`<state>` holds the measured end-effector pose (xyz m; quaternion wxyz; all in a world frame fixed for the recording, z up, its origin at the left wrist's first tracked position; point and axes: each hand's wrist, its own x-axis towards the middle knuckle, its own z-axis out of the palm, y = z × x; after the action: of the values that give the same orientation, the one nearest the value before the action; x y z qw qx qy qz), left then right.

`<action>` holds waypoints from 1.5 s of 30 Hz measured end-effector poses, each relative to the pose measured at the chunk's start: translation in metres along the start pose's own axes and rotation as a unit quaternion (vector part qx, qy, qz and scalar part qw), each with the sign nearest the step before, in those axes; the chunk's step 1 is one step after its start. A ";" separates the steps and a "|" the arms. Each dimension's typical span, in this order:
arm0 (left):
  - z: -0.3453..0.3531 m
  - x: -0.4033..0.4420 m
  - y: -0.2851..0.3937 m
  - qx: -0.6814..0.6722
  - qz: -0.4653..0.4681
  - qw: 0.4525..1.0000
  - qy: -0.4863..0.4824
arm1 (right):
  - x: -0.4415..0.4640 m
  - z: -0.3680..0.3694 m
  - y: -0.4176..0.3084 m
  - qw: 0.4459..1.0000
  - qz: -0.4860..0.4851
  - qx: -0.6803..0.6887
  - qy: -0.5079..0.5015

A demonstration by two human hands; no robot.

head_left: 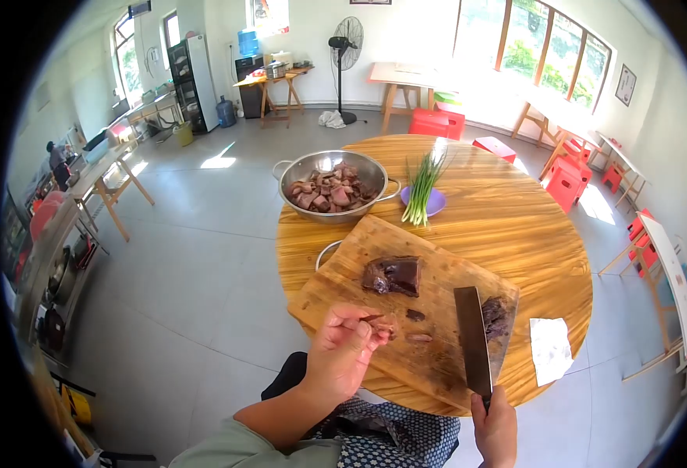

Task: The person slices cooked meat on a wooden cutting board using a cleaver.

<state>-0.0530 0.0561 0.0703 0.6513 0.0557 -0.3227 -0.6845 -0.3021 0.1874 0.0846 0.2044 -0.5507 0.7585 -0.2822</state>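
My left hand pinches a small piece of dark meat above the left part of the wooden cutting board. My right hand is closed round the handle of a cleaver, whose broad blade points away from me over the right side of the board. A larger dark block of meat lies near the board's middle. Two small scraps rest between my hands. Right of the blade sits a dark, shredded-looking pile of meat.
A two-handled metal bowl of meat chunks stands behind the board on the round table. Beside it, green onions lie on a purple plate. White paper lies at the right. A person stands far left.
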 end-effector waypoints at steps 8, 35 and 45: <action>-0.004 0.001 -0.001 -0.079 -0.061 0.993 -0.055 | 0.001 0.010 -0.003 0.999 0.001 -0.019 0.033; -0.047 0.011 -0.024 0.393 -0.134 0.908 -0.063 | 0.002 0.004 0.001 0.999 0.022 -0.028 0.001; -0.017 0.040 -0.044 0.793 0.101 0.535 -0.273 | 0.002 0.006 0.006 1.000 -0.005 -0.017 0.001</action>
<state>-0.0885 0.0103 0.0478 0.2849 0.3273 -0.8989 -0.0598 -0.3034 0.1853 0.0759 0.1929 -0.5579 0.7606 -0.2703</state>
